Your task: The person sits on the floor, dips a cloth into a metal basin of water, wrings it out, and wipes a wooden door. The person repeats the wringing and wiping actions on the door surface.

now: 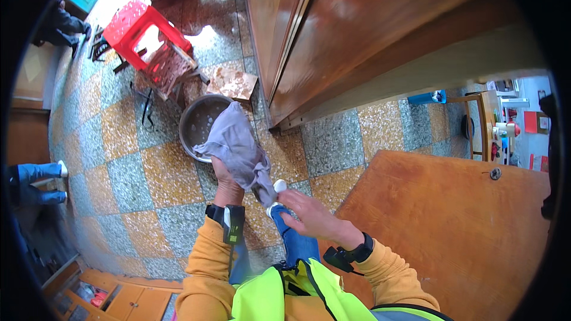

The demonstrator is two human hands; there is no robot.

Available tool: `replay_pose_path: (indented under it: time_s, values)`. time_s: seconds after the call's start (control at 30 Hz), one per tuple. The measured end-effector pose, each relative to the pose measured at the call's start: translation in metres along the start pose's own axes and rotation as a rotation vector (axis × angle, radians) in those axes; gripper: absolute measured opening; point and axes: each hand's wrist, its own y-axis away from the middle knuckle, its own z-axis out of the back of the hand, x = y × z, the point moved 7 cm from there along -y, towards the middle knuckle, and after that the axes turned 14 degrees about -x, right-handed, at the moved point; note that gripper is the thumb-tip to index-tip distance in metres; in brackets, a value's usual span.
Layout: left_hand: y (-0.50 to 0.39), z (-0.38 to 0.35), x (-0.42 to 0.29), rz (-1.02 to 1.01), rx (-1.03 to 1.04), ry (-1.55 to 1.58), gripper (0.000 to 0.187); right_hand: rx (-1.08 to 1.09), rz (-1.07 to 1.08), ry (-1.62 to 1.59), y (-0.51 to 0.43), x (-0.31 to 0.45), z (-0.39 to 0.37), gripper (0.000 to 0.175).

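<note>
A greyish-purple cloth (238, 147) hangs bunched over my left hand (226, 183), which supports it from below; most of the fingers are hidden under the fabric. Just to the right of the cloth's lower end is my right hand (310, 214), thumb and fingers apart, its fingertips at the fabric or very close to it. Beyond the cloth, a round metal basin (184, 136) stands on the floor, partly covered from my sight. Its inside (200, 120) looks dark, with pale suds or spots.
A red plastic stool (129, 38) is upturned or stacked on a low seat beyond the basin. A stained board (234, 82) lies beside it. Wooden door panels (357, 31) rise ahead, and a brown wooden surface (446, 214) is at my right. People's legs (40, 178) show at left.
</note>
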Motion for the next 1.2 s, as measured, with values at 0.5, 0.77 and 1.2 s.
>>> replay_pose_path:
  time_s: [0.5, 0.77, 1.2]
  values:
    - [0.146, -0.37, 0.052, -0.708, 0.692, -0.823, 0.054, -1.177, 0.859, 0.425, 0.013, 0.272, 0.251, 0.025]
    - [0.119, -0.478, 0.038, -0.839, 0.867, -1.027, 0.052, -1.388, 1.115, 0.471, -0.015, 0.379, 0.287, 0.062]
    - [-0.052, -0.531, 0.0, -0.242, 1.032, -0.811, 0.051, -1.44, 0.988, 0.559, -0.031, 0.379, 0.279, 0.068]
